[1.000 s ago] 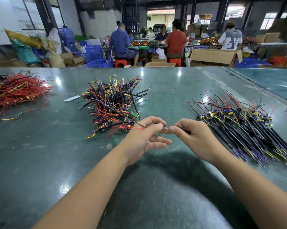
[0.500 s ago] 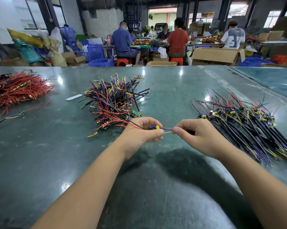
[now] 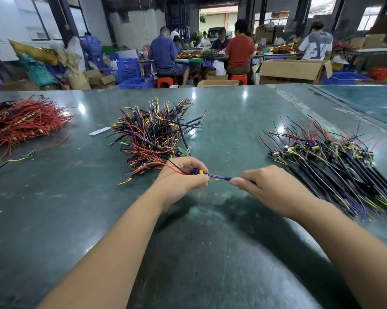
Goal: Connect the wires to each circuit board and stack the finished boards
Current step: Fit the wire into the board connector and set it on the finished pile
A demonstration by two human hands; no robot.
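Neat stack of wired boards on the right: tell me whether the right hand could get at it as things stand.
Probably yes: the stack lies beside the right hand with open table between, though its grip holds a black wire.

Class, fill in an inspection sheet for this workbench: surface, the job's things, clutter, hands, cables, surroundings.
Surface: dark green table, glossy, scuffed.
Job's things: small board held above the table; tangled pile of wired boards at centre; aligned stack on the right.
Clutter: white slip; one loose wired piece at left.
Hands: left hand grips the board; right hand pinches its black sleeved wires, stretched between the hands.
Cables: red wire heap at far left.
Surroundings: seated workers, blue crates, cardboard boxes.
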